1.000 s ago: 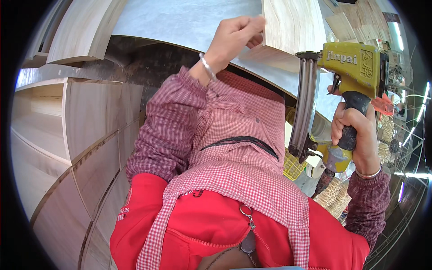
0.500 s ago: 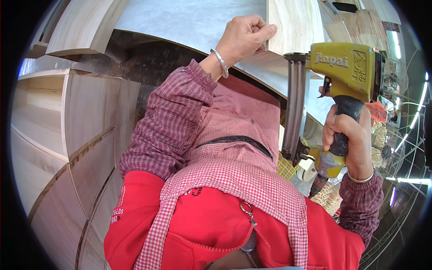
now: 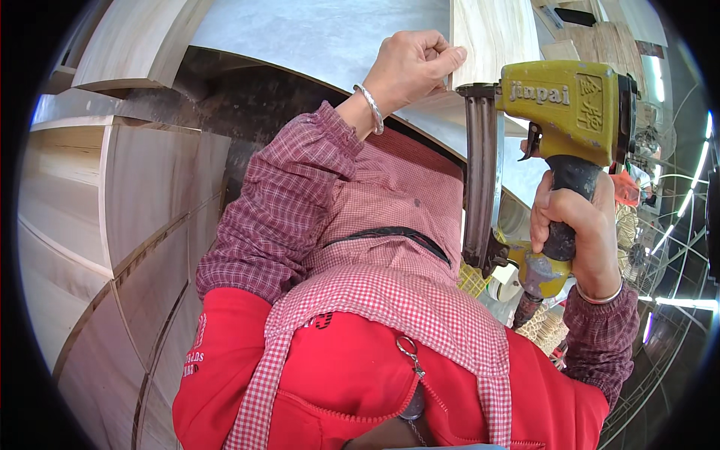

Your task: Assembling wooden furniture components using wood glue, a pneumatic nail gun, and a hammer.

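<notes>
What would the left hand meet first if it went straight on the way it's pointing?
Most likely the pale wooden piece just right of the left hand; they overlap in view, so whether they touch is unclear.

Yellow-green nail gun [image 3: 559, 105], red-and-white checked apron [image 3: 420, 300], purple plaid sleeves [image 3: 270, 202]

A woodworking workshop: a nail gun [image 3: 559, 105], plain wooden boxes [image 3: 150, 191] stacked at the left, more wood [image 3: 491, 41] on the pale table [image 3: 300, 34], tube lights [image 3: 686, 303] at the right, a checked apron [image 3: 390, 296].
</notes>
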`<action>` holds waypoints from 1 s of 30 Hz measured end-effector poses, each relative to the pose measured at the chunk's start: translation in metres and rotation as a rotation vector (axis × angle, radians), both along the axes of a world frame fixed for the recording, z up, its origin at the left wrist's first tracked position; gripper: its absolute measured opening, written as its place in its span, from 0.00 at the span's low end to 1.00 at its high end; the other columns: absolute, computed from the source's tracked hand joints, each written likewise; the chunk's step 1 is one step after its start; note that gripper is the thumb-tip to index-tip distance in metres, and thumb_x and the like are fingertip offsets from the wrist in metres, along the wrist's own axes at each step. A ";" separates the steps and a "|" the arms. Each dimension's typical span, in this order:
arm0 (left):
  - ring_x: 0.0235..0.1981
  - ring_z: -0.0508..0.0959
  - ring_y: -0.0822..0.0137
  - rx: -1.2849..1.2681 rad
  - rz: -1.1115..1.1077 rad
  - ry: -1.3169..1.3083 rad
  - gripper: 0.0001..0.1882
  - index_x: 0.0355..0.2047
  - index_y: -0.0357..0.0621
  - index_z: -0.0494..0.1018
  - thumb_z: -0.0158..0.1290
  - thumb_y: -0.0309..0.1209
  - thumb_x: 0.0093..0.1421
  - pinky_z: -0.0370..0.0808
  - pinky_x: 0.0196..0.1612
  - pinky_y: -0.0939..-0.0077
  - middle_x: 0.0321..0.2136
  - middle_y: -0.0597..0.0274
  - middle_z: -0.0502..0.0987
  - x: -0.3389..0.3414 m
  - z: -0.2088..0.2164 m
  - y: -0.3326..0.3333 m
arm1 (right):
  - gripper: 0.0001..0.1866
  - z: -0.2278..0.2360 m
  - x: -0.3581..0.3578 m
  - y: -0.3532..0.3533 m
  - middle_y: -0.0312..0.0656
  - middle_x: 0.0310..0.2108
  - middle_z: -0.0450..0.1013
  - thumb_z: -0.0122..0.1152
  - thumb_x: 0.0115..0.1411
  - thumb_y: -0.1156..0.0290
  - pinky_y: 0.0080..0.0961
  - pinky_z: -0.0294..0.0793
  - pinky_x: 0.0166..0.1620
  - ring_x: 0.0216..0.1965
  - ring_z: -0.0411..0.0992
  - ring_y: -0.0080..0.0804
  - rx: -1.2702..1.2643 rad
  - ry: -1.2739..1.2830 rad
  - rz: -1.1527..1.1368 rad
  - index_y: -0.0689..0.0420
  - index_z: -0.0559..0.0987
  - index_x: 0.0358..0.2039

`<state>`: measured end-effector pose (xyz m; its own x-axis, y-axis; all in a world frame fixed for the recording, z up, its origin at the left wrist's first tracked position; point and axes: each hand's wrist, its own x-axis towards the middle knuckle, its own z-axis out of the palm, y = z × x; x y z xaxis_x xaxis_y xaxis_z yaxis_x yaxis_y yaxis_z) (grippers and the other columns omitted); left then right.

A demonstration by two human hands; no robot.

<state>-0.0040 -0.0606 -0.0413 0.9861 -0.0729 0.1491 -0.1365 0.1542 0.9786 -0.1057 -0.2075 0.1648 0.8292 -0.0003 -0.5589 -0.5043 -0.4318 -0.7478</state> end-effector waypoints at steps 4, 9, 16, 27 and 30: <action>0.11 0.69 0.81 0.000 0.007 -0.015 0.12 0.23 0.42 0.76 0.59 0.37 0.58 0.67 0.16 0.90 0.11 0.71 0.69 0.000 -0.004 0.002 | 0.05 0.003 0.002 0.007 0.41 0.11 0.67 0.54 0.46 0.75 0.17 0.65 0.18 0.10 0.63 0.26 -0.064 0.007 0.021 0.64 0.72 0.21; 0.11 0.64 0.81 0.042 0.028 -0.052 0.12 0.23 0.44 0.76 0.59 0.38 0.58 0.62 0.15 0.90 0.11 0.72 0.68 0.003 -0.009 0.002 | 0.05 0.004 0.005 0.011 0.40 0.12 0.68 0.54 0.46 0.75 0.16 0.64 0.18 0.10 0.63 0.25 -0.089 0.011 0.051 0.64 0.72 0.22; 0.14 0.62 0.81 0.111 0.038 -0.045 0.13 0.22 0.45 0.76 0.59 0.39 0.58 0.57 0.18 0.89 0.13 0.73 0.69 -0.002 -0.005 0.004 | 0.05 0.005 -0.003 0.011 0.39 0.12 0.65 0.52 0.46 0.76 0.17 0.63 0.16 0.10 0.60 0.24 -0.093 -0.035 0.045 0.64 0.70 0.23; 0.26 0.70 0.74 -0.014 -0.022 0.195 0.12 0.37 0.36 0.74 0.50 0.32 0.58 0.68 0.31 0.82 0.27 0.64 0.75 0.005 -0.025 0.094 | 0.12 -0.045 -0.022 -0.057 0.43 0.14 0.69 0.54 0.49 0.72 0.22 0.67 0.20 0.12 0.64 0.30 -0.347 -0.224 -0.148 0.66 0.73 0.32; 0.37 0.71 0.72 -0.101 -0.107 0.361 0.20 0.49 0.35 0.71 0.48 0.27 0.56 0.68 0.40 0.82 0.41 0.59 0.74 0.017 -0.008 0.108 | 0.15 -0.068 -0.041 -0.111 0.48 0.18 0.71 0.54 0.49 0.71 0.28 0.69 0.23 0.16 0.67 0.38 -0.653 -0.318 -0.234 0.66 0.72 0.36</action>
